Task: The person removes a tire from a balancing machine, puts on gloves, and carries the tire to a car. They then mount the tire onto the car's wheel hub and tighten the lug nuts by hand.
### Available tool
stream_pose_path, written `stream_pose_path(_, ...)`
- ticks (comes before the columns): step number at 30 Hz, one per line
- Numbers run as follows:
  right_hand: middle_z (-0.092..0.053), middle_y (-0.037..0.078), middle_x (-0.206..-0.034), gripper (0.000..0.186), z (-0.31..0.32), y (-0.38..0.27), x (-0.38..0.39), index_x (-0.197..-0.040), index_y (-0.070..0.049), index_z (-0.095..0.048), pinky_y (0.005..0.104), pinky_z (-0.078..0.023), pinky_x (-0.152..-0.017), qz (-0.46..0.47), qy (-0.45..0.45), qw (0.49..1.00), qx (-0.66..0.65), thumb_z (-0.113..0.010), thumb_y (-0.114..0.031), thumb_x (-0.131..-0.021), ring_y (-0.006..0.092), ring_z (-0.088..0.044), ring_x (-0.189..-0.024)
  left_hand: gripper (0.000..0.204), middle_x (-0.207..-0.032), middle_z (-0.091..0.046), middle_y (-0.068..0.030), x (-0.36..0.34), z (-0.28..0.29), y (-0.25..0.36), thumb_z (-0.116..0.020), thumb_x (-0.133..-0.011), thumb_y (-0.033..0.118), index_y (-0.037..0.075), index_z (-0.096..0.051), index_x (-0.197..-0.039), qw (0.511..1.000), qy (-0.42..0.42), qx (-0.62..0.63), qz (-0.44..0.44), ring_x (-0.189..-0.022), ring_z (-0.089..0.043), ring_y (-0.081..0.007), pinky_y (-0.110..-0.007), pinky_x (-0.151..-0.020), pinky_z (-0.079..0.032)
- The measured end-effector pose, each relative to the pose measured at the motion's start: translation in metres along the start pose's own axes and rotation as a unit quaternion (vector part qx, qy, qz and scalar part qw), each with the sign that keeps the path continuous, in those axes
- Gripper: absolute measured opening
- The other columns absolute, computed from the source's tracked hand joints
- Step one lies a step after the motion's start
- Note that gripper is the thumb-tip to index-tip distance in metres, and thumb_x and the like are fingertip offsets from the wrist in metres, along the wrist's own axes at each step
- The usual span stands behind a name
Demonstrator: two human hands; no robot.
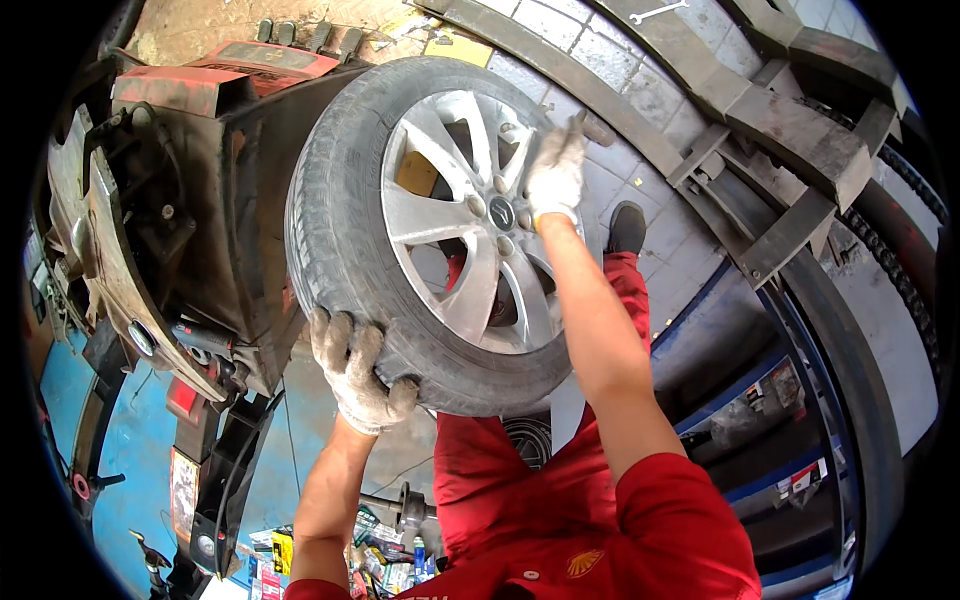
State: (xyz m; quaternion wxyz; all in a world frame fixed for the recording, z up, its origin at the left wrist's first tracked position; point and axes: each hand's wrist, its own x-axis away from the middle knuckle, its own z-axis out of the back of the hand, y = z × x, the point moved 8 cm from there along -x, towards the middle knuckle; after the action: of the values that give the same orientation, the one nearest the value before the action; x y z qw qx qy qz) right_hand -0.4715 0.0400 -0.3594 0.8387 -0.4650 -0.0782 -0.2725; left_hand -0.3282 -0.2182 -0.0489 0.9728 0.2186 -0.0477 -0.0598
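A car wheel, with a black tire (345, 230) round a silver multi-spoke alloy rim (430, 225), fills the middle of the head view, above my red-clad legs. My left hand (355, 370), in a soiled whitish glove, grips the tire's lower left with curled fingers. My right hand (552, 175), gloved too, is at the rim's upper right, fingers bunched by a small brownish object (597, 132) that I cannot make out.
A worn red-and-dark machine (230, 190) with pedals (320, 38) stands at my left. Steel lift beams (760, 120) run along the right, a wrench (657, 13) near the top. Blue shelving (770, 470) holds packets at lower right; assorted small packages (390, 550) lie below.
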Motion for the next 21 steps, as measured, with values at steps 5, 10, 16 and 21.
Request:
stream_pose_path(5, -0.052, 0.027, -0.16, 0.058, 0.051, 0.019, -0.002, -0.159, 0.001, -0.046, 0.0464, -0.037, -0.125, -0.036, -0.034, 0.999, 0.002, -0.044, -0.037, -0.115, 0.0431, -0.048, -0.15, 0.068, -0.151, -0.046, -0.0263, -0.015, 0.005, 0.005, -0.062, -0.092, 0.043, 0.004, -0.052, -0.146, 1.0, -0.012, 0.014, -0.008, -0.143, -0.041, -0.0522, -0.073, -0.124, -0.025)
stream_pose_path(10, -0.048, 0.025, -0.164, 0.059, 0.067, -0.02, 0.082, -0.16, -0.001, -0.048, 0.0447, -0.033, -0.128, -0.121, -0.256, 0.959, -0.007, -0.04, -0.038, -0.115, 0.041, -0.043, -0.155, 0.073, -0.148, -0.048, -0.0286, -0.028, 0.009, 0.014, -0.07, -0.077, 0.031, 0.001, -0.056, -0.142, 0.999, -0.007, 0.03, 0.01, -0.14, -0.043, -0.0532, -0.071, -0.124, -0.026)
stream_pose_path(16, -0.049, 0.019, -0.166, 0.064, 0.062, -0.02, 0.088, -0.157, -0.002, -0.052, 0.0403, -0.026, -0.132, 0.003, -0.512, 0.847, 0.145, -0.036, -0.046, -0.114, 0.0326, -0.039, -0.159, 0.075, -0.141, -0.055, -0.0247, -0.041, 0.016, 0.023, -0.075, -0.065, 0.033, 0.005, -0.065, -0.134, 0.999, 0.028, 0.02, -0.005, -0.133, -0.049, -0.0523, -0.066, -0.119, -0.034)
stream_pose_path(21, -0.052, 0.022, -0.163, 0.059, 0.156, -0.032, 0.129, -0.158, -0.003, -0.052, 0.0428, -0.037, -0.126, -0.04, -0.386, 0.921, -0.025, -0.05, -0.04, -0.112, 0.0363, -0.045, -0.154, 0.071, -0.147, -0.054, -0.0272, -0.059, 0.027, 0.034, -0.074, -0.073, 0.028, 0.003, -0.064, -0.138, 1.0, 0.011, 0.027, 0.001, -0.141, -0.045, -0.0549, -0.064, -0.122, -0.033)
